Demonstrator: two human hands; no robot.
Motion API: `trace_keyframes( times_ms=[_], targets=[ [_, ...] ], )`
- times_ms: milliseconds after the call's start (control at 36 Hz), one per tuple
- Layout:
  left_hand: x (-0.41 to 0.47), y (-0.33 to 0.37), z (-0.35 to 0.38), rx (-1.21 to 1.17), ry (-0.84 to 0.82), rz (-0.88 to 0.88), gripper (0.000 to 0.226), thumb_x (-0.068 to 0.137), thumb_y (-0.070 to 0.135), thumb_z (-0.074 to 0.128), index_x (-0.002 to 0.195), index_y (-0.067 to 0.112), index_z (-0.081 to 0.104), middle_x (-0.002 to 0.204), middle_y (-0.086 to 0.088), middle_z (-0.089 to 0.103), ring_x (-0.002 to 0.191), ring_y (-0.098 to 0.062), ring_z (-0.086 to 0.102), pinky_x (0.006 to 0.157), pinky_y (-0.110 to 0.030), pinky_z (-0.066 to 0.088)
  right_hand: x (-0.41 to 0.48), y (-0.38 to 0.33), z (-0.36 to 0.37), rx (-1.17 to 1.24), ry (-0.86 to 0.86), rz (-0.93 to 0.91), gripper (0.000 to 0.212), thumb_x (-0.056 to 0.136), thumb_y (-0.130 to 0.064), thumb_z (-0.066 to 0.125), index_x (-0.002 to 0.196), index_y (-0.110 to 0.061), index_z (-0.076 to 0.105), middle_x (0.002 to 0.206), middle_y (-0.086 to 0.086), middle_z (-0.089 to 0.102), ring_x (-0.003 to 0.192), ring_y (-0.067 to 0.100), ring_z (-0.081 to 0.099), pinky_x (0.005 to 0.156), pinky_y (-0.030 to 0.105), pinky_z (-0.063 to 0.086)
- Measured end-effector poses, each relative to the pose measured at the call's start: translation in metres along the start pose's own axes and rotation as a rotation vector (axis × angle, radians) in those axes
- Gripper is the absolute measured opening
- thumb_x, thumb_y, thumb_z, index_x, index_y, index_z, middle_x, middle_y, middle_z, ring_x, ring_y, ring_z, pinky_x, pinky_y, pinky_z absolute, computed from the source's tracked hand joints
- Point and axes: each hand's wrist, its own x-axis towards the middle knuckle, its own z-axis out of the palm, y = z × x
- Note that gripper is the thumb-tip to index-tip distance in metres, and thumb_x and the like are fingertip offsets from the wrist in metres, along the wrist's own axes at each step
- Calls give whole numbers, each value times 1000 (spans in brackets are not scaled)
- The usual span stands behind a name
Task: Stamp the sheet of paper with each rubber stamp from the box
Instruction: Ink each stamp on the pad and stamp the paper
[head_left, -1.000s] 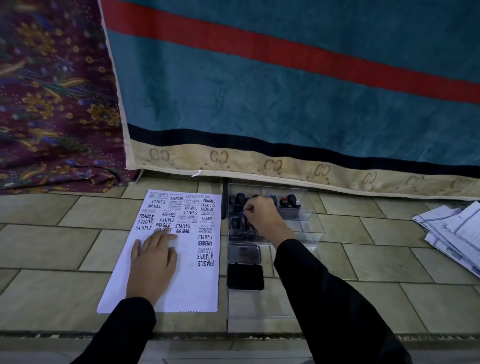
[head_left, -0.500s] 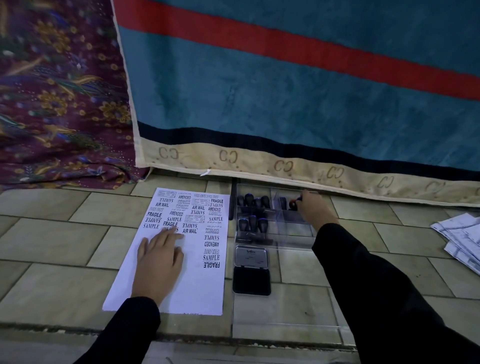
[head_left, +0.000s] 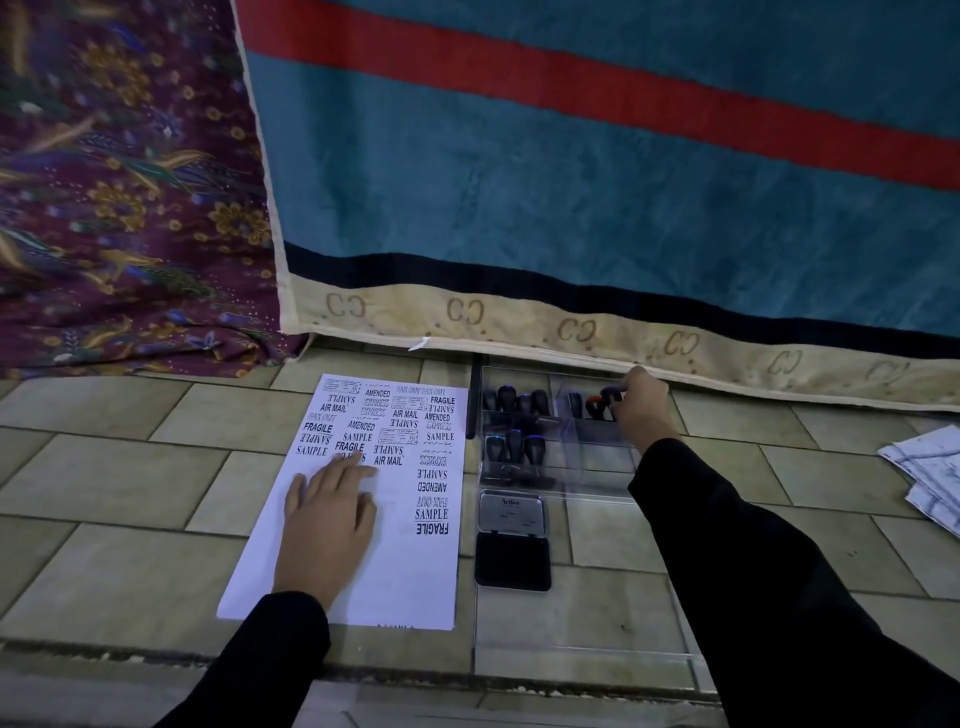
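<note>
Head view: I take every position from the clear box (head_left: 597, 467) on the tiled floor (head_left: 130, 493).
Stamp in hand: my read is that the right hand (head_left: 641, 408) has its fingertips curled round the knob of a rubber stamp (head_left: 609, 396) in the box's far right compartment, and the stamp is not yet lifted out.
Rest of set: the other stamps (head_left: 514, 402) stand upright in the box's two left compartments.
Sheet of paper (head_left: 405, 571): just left of the box, with its far half crowded with prints. The left hand (head_left: 327, 525) lies flat on it, fingers straight.
Ink pad (head_left: 511, 561): open, just on the near side of the box.
Risk, toppling: the gripped stamp's neighbours stand close beside it, so a slanted pull could knock them over.
Risk, smearing: the left fingertips rest on printed words, and any wet ink there would drag.
Risk, overprinting: a stamp set down on the crowded far half would land on old marks.
Risk, snagging: the towel (head_left: 571, 182) hem hangs at the box's far edge, right by the knuckles.
</note>
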Motion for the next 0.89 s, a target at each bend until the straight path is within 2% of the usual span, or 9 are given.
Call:
trace_keyframes(
  times_ms=[222, 278, 389, 500, 584, 639, 695, 778, 889],
  targets=[
    [1, 0, 0, 1, 13, 10, 49, 84, 37, 22, 115, 23, 57, 136, 7, 52, 130, -13, 40, 111, -47, 23, 5, 3, -10, 185, 8, 70, 38, 84, -12, 65, 115, 1, 48, 115, 23, 59, 105, 33, 58, 76, 29, 45],
    [1, 0, 0, 1, 12, 8, 49, 83, 37, 22, 115, 24, 57, 135, 7, 52, 130, -13, 39, 111, -48, 23, 3, 3, -15, 312, 16, 91, 40, 83, -8, 65, 118, -1, 46, 115, 23, 61, 104, 31, 59, 79, 33, 48],
    [1, 0, -1, 0, 6, 5, 49, 83, 37, 23, 114, 23, 57, 134, 6, 54, 129, -13, 40, 110, -48, 23, -6, 4, -25, 430, 20, 41, 49, 86, 3, 55, 131, -7, 39, 104, 16, 63, 104, 29, 59, 74, 25, 39],
    [1, 1, -2, -8, 1, 5, 50, 83, 38, 22, 115, 24, 57, 134, 6, 53, 130, -14, 40, 111, -49, 23, -27, 2, -31, 572, 7, -80, 48, 89, 8, 47, 133, -11, 44, 94, 10, 55, 90, 21, 54, 69, 17, 44],
    [1, 1, -3, -28, -4, 3, 49, 83, 38, 23, 116, 24, 57, 136, 6, 52, 131, -15, 40, 112, -48, 21, -56, -3, -35, 791, -48, -134, 44, 86, 11, 50, 124, -11, 53, 91, 4, 62, 88, 21, 59, 82, 28, 51],
    [1, 2, -3, -54, -10, -8, 41, 86, 33, 30, 117, 24, 56, 137, 6, 51, 132, -15, 39, 113, -48, 18, -84, -7, -37, 916, -136, -173, 38, 87, 9, 51, 120, -9, 53, 94, 1, 65, 88, 19, 63, 80, 27, 53],
    [2, 0, -3, -92, -20, -21, 30, 91, 22, 42, 118, 25, 55, 138, 7, 48, 133, -14, 37, 114, -46, 14, -113, -11, -38, 949, -257, -201, 34, 88, 3, 54, 119, -11, 54, 102, 4, 67, 94, 17, 66, 77, 23, 55],
    [7, -2, -7, -145, -71, -38, 30, 91, 16, 50, 119, 26, 54, 140, 8, 45, 131, -15, 37, 114, -44, 10, -144, -11, -30, 960, -390, -186, 34, 86, -2, 58, 116, -17, 56, 113, 7, 66, 105, 22, 64, 88, 34, 53],
    [16, -5, -14, -188, -142, -78, 32, 89, 19, 56, 120, 26, 55, 141, 6, 44, 130, -19, 39, 114, -42, 10, -171, -15, -12, 1062, -434, -115, 27, 83, -5, 64, 109, -14, 61, 111, 8, 65, 103, 22, 65, 91, 35, 53]
  ],
)
